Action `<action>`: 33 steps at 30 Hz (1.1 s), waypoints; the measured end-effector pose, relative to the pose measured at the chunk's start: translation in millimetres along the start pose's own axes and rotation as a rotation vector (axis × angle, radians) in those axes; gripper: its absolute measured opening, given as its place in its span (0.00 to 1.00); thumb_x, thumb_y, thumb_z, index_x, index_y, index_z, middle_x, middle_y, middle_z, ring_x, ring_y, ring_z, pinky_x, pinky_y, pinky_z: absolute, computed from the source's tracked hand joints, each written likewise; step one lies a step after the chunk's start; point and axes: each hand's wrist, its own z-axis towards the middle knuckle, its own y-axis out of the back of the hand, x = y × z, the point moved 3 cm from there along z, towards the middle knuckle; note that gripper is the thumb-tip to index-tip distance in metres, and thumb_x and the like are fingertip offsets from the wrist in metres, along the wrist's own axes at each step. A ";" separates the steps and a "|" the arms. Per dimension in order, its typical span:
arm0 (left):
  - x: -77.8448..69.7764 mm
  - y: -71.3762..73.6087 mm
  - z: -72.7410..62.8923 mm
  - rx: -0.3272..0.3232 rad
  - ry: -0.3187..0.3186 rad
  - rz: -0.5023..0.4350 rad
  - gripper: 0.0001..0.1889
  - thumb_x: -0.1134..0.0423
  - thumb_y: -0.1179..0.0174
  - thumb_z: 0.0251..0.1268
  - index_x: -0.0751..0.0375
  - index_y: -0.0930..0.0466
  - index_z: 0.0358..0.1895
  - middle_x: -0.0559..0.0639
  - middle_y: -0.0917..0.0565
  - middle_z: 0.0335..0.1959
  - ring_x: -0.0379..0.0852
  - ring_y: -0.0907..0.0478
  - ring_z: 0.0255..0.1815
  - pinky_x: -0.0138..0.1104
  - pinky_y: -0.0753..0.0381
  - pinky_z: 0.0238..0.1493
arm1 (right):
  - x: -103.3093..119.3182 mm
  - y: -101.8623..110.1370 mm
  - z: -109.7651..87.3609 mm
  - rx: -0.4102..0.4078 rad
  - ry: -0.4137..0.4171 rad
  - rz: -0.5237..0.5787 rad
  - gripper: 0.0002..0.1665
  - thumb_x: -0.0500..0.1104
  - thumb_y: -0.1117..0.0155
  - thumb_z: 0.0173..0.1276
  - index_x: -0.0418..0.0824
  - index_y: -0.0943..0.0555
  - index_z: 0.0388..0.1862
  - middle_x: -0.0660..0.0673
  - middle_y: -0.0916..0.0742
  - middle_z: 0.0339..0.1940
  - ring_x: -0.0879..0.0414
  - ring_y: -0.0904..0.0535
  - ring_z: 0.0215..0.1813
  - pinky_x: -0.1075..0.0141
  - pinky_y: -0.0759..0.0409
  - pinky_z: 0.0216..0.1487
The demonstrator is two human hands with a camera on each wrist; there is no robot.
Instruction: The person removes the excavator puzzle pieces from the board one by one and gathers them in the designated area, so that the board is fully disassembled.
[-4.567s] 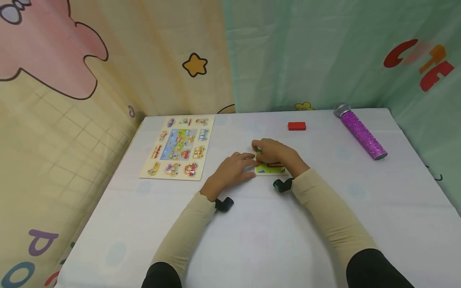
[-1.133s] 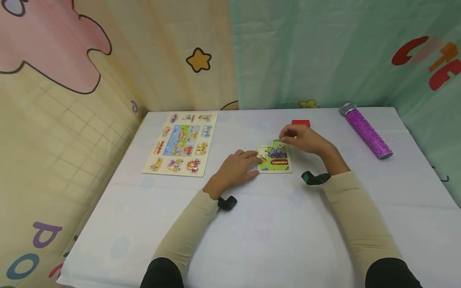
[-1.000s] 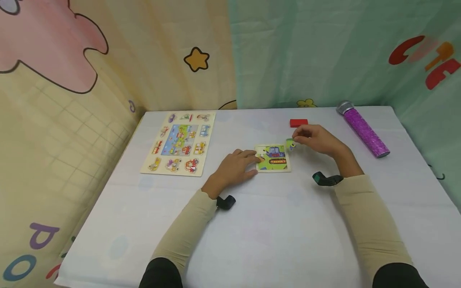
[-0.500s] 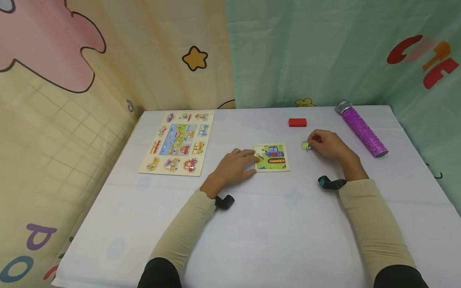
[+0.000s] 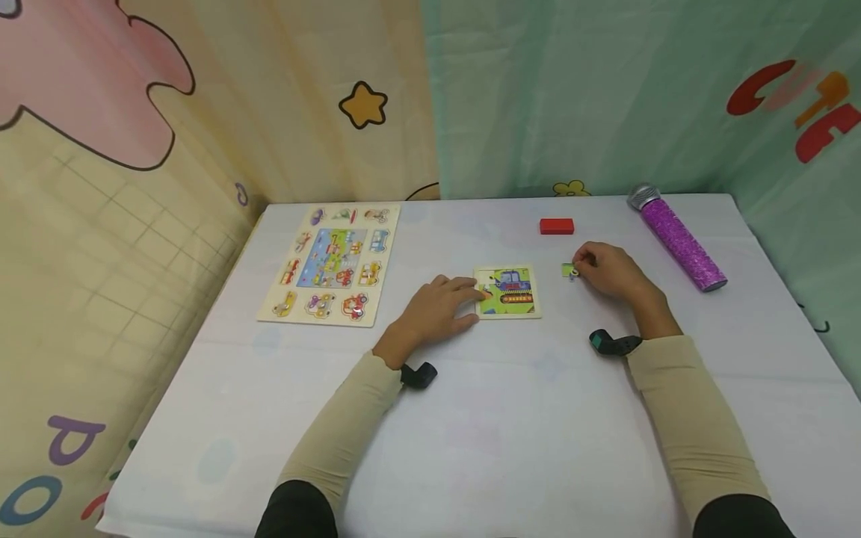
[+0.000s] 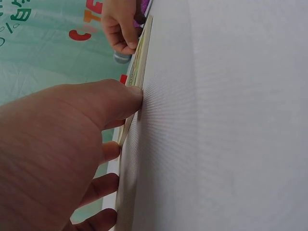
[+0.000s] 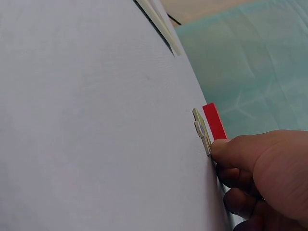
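Note:
In the head view my left hand (image 5: 436, 314) rests with spread fingers at the left edge of a small wooden jigsaw puzzle (image 5: 516, 299) picturing a blue tractor on green. Seen from the left wrist, the thumb touches the puzzle's near edge and the other fingers lie loosely apart. To the right of the puzzle, my right hand (image 5: 612, 276) pinches a small green puzzle piece (image 5: 568, 270) between thumb and fingertips. The right wrist view shows this puzzle piece (image 7: 201, 127) tilted close to the tabletop; whether it touches is unclear.
A larger picture puzzle board (image 5: 329, 265) with vehicles lies at the left on the white-covered table (image 5: 471, 448). Behind the small puzzle is a red block (image 5: 556, 226). A purple glittery microphone (image 5: 682, 243) lies at the right. Printed curtains (image 5: 572, 90) stand behind.
My right hand has gone from over the small puzzle to its right, carrying the green puzzle piece, and has barely moved in the last half second. The left hand has stayed at the puzzle's edge.

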 end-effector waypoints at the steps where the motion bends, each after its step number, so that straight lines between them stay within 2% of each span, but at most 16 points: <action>1: -0.2 0.3 0.0 -0.003 -0.002 0.001 0.22 0.45 0.41 0.73 0.39 0.23 0.68 0.44 0.31 0.74 0.50 0.31 0.66 0.46 0.27 0.57 | 0.1 0.1 -0.1 0.000 0.003 0.001 0.10 0.38 0.46 0.78 0.32 0.23 0.49 0.36 0.20 0.41 0.41 0.28 0.46 0.47 0.29 0.50; 3: -0.5 0.4 0.0 -0.006 -0.006 0.002 0.22 0.45 0.41 0.74 0.39 0.23 0.68 0.45 0.31 0.74 0.50 0.31 0.66 0.46 0.27 0.57 | -0.2 0.2 0.3 -0.002 0.009 0.003 0.09 0.38 0.46 0.78 0.33 0.23 0.49 0.36 0.20 0.41 0.41 0.28 0.46 0.47 0.29 0.50; 9: -1.0 -0.4 -0.6 -0.013 -0.012 0.003 0.22 0.45 0.41 0.74 0.39 0.22 0.68 0.44 0.30 0.74 0.50 0.31 0.66 0.46 0.27 0.57 | 0.8 4.4 -3.4 0.010 -0.010 0.047 0.16 0.44 0.49 0.82 0.33 0.24 0.55 0.32 0.20 0.52 0.37 0.28 0.55 0.41 0.31 0.58; 11: -0.8 -0.3 -0.7 -0.017 -0.013 0.003 0.22 0.45 0.41 0.74 0.39 0.22 0.68 0.44 0.30 0.73 0.49 0.31 0.66 0.45 0.27 0.57 | 5.4 6.6 -4.3 0.010 -0.003 0.068 0.16 0.44 0.49 0.82 0.33 0.24 0.56 0.31 0.21 0.53 0.37 0.28 0.56 0.41 0.31 0.58; 16: -0.2 -0.1 -0.6 -0.010 -0.006 0.000 0.22 0.45 0.42 0.74 0.39 0.22 0.68 0.44 0.30 0.73 0.49 0.31 0.65 0.45 0.27 0.56 | 32.0 -1.8 1.3 0.032 0.116 0.075 0.13 0.38 0.43 0.78 0.32 0.23 0.55 0.33 0.20 0.52 0.39 0.26 0.55 0.44 0.26 0.57; 21: 0.7 -0.8 0.5 -0.004 -0.003 -0.002 0.22 0.45 0.42 0.74 0.38 0.23 0.68 0.44 0.30 0.73 0.48 0.31 0.65 0.45 0.27 0.57 | 69.4 -28.9 12.2 0.152 0.297 0.005 0.14 0.37 0.38 0.75 0.35 0.19 0.57 0.37 0.19 0.51 0.42 0.26 0.57 0.46 0.27 0.60; 24: 0.8 -1.9 0.7 -0.001 -0.007 0.003 0.23 0.45 0.42 0.74 0.38 0.23 0.68 0.44 0.30 0.73 0.48 0.30 0.64 0.44 0.27 0.57 | 88.4 -43.4 17.3 0.197 0.367 -0.067 0.16 0.38 0.36 0.74 0.38 0.17 0.58 0.38 0.19 0.51 0.43 0.27 0.56 0.47 0.28 0.59; 28: -0.7 -2.5 0.4 0.009 -0.011 0.003 0.23 0.45 0.42 0.74 0.39 0.23 0.69 0.44 0.30 0.73 0.49 0.30 0.64 0.45 0.27 0.56 | 103.3 -54.8 20.9 0.193 0.364 -0.163 0.16 0.41 0.33 0.72 0.43 0.14 0.57 0.40 0.20 0.49 0.44 0.29 0.54 0.47 0.28 0.54; 33: -0.7 0.6 0.2 0.000 -0.011 0.027 0.22 0.45 0.42 0.74 0.39 0.23 0.68 0.44 0.29 0.73 0.49 0.29 0.63 0.44 0.26 0.55 | 112.4 -59.9 23.0 0.181 0.293 -0.219 0.16 0.42 0.32 0.70 0.46 0.14 0.56 0.41 0.20 0.48 0.44 0.28 0.53 0.43 0.27 0.53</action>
